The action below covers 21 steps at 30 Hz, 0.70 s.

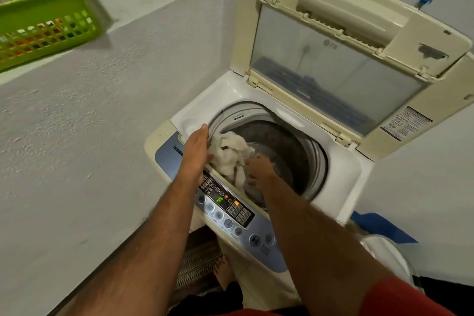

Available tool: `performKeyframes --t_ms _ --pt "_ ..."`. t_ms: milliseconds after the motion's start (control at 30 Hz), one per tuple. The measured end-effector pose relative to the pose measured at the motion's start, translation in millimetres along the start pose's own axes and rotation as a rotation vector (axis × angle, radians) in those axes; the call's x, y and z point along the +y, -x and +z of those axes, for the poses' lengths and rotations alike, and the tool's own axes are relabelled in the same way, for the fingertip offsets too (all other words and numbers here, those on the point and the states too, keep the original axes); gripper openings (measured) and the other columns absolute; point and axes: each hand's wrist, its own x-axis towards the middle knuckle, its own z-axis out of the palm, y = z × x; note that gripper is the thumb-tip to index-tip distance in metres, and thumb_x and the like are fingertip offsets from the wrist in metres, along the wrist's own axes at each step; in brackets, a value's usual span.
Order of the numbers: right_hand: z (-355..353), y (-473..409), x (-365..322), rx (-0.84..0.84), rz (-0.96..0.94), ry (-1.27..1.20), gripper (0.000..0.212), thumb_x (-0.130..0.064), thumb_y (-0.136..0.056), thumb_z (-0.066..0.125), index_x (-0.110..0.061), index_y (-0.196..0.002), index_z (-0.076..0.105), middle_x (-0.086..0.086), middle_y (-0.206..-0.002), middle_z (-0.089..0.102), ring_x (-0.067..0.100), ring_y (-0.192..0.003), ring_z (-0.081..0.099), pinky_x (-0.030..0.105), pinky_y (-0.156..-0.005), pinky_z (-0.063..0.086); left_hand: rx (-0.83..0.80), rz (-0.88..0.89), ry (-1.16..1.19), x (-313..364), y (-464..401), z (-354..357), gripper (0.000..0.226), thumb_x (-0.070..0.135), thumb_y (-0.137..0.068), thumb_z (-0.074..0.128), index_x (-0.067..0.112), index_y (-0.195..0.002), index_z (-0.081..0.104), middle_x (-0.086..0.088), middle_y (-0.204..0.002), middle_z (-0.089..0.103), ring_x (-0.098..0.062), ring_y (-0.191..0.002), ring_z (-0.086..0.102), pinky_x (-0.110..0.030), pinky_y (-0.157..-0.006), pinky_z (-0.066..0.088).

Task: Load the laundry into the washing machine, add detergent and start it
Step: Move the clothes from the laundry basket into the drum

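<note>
— Where's the laundry?
— The crumpled white cloth (pixel 230 154) is at the front-left rim of the grey metal drum (pixel 282 141) in the cream top-loading washing machine (pixel 346 169). The left hand (pixel 196 147) presses its side, fingers straight and together. The right hand (pixel 259 170) touches its lower end.
— Gripping?
— Too blurred, can't tell.
— Any writing?
— "LG" on the raised lid (pixel 333 72), a green "F" on the blue control panel (pixel 230 210), and "Turbo" cut off by the wrist.

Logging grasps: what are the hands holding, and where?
A white cloth over the drum: left hand on its left side, right hand on its lower right.
</note>
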Motion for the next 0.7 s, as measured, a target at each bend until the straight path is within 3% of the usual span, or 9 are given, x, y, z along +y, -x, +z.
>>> performKeyframes --t_ms 67,133,300,433,533,700 --pt "-3 5 3 -0.039 -0.032 0.004 0.049 -0.023 -0.095 0.053 -0.02 -0.143 0.04 0.012 -0.139 0.05 0.019 -0.1 0.059 0.04 -0.086 0.051 -0.018 0.011 -0.014 -3 0 2 0.026 0.047 -0.1 0.038 0.029 -0.111 0.054 0.013 -0.105 0.057 -0.008 -0.103 0.055 -0.028 -0.076 0.048" --pt "-13 7 3 -0.043 -0.037 0.062 0.055 -0.025 -0.091 0.059 -0.018 -0.143 0.041 0.012 -0.134 0.051 0.025 -0.106 0.058 0.042 -0.078 0.054 -0.041 0.024 -0.037 -4 3 9 0.026 0.046 -0.101 0.038 0.028 -0.104 0.056 0.014 -0.099 0.057 -0.01 -0.101 0.054 -0.029 -0.079 0.049" --pt "-71 26 9 -0.014 -0.114 0.036 0.028 -0.022 -0.095 0.058 -0.015 -0.122 0.056 0.012 -0.114 0.063 0.028 -0.104 0.066 0.046 -0.088 0.058 -0.138 0.05 -0.136 -9 17 49 0.023 0.049 -0.096 0.045 0.032 -0.084 0.055 0.009 -0.091 0.056 -0.017 -0.093 0.053 -0.038 -0.081 0.049" --pt "-135 60 23 -0.008 -0.219 -0.168 0.012 -0.019 -0.098 0.052 -0.014 -0.097 0.063 0.008 -0.086 0.065 0.024 -0.082 0.064 0.037 -0.071 0.059 -0.275 0.043 -0.177 -24 39 105 0.015 0.039 -0.098 0.049 0.028 -0.09 0.056 0.0 -0.102 0.059 -0.02 -0.103 0.057 -0.044 -0.088 0.051" --pt "-187 79 39 0.145 -0.223 -0.265 0.014 -0.02 -0.096 0.056 -0.011 -0.104 0.063 0.013 -0.1 0.068 0.026 -0.091 0.067 0.04 -0.077 0.058 -0.412 0.025 -0.231 -38 71 159 0.015 0.04 -0.096 0.051 0.029 -0.103 0.059 -0.001 -0.113 0.061 -0.019 -0.107 0.059 -0.045 -0.094 0.051" --pt "-277 104 82 0.363 -0.25 -0.267 0.006 -0.022 -0.097 0.056 -0.019 -0.096 0.062 0.008 -0.099 0.069 0.024 -0.091 0.069 0.034 -0.07 0.057 -0.621 0.071 -0.372 -71 125 248 0.015 0.04 -0.096 0.05 0.028 -0.094 0.058 0.004 -0.096 0.058 -0.014 -0.091 0.055 -0.035 -0.082 0.05"
